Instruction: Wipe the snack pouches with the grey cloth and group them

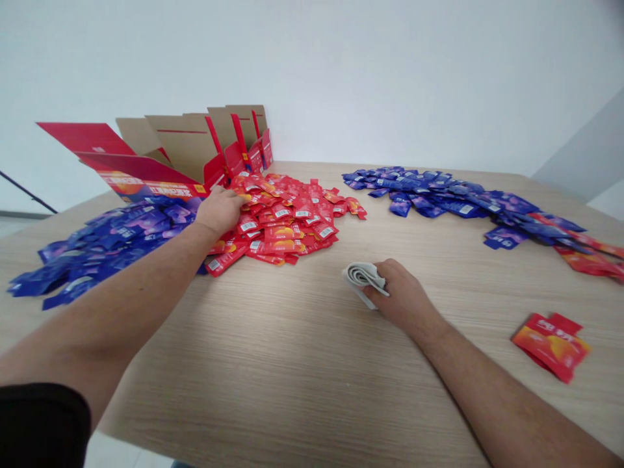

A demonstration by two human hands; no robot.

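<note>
My left hand (219,211) rests on the near left side of a heap of red foil sachets (287,221), its fingers over the packets. Whether it grips any of them is hidden. My right hand (402,296) lies on the tabletop and holds a folded grey cloth (363,278) against the wood, with the cloth sticking out past the fingers. A spread of blue-purple sachets (112,244) lies left of the red heap, under my left forearm's reach.
Open cardboard cartons with red printed flaps (188,146) stand at the far edge behind the red heap. Another blue sachet spread (439,192) runs to the right, mixed with red at its end. A small red sachet stack (550,346) lies on the light wood table (292,377).
</note>
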